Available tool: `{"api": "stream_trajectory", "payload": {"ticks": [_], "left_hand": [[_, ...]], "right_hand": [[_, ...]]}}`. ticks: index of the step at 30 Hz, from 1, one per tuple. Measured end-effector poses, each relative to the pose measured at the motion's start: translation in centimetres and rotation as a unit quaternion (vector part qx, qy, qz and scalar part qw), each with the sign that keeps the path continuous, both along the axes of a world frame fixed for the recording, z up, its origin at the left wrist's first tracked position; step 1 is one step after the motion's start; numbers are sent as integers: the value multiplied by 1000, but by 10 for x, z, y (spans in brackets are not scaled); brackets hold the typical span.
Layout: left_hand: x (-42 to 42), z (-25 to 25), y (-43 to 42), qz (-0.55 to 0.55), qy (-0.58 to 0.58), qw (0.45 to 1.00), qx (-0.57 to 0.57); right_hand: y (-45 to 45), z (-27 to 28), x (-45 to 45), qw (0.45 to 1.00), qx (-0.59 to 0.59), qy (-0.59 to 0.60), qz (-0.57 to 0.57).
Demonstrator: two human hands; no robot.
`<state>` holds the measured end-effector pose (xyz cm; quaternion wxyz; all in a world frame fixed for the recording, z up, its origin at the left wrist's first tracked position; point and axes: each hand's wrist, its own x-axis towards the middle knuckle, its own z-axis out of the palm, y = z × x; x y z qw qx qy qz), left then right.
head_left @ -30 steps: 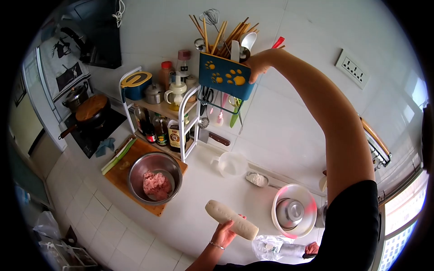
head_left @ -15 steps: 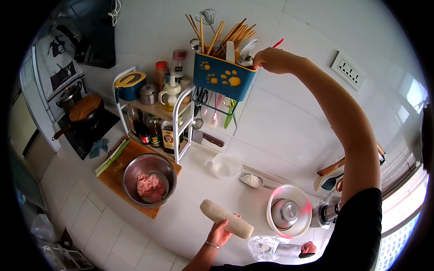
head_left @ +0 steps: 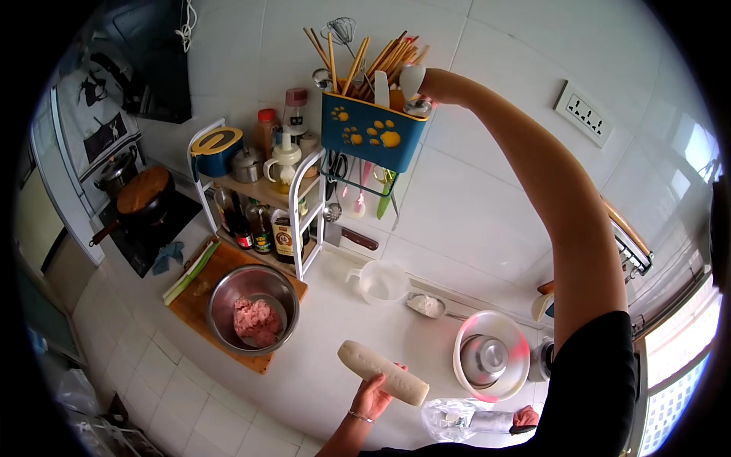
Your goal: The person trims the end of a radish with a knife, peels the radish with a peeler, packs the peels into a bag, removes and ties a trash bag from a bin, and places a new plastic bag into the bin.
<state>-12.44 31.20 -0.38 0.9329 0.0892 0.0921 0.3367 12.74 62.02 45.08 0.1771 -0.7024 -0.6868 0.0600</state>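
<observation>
Your right hand [head_left: 443, 85] has shifted inward at the right end of the utensil holder [head_left: 369, 135]; its fingers are largely hidden (whether they pinch anything cannot be told). The white spoon [head_left: 412, 78] beside it stands more upright than 0.5 s ago. Your left hand [head_left: 371, 397] stays wrapped around the pale roll [head_left: 371, 365] over the table [head_left: 327, 320]. Judgement: 1 hand works among the utensils, 1 only holds.
</observation>
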Motion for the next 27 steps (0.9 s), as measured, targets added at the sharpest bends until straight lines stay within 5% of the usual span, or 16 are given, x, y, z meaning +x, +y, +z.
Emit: {"api": "stream_trajectory", "payload": {"ticks": [4, 6, 11, 14, 16, 18, 27], "left_hand": [[-5, 4, 1, 15, -4, 1000, -11], [-7, 6, 4, 23, -18, 999, -22], [-5, 3, 5, 26, -23, 999, -37], [-4, 3, 5, 24, -18, 999, -31], [-4, 1, 5, 20, -18, 999, -31], [-3, -1, 4, 17, -16, 999, -32], [0, 2, 12, 30, -16, 999, -13]], "right_hand": [[8, 2, -7, 990, 62, -106, 70], [5, 8, -3, 903, 4, -427, -46], [-28, -2, -2, 961, -62, -261, 63], [-26, -5, -13, 966, -89, -241, 16], [-17, -13, -3, 964, -55, -243, 92], [-18, -16, -18, 974, -93, -207, -31], [3, -8, -38, 964, -224, -135, -40]]}}
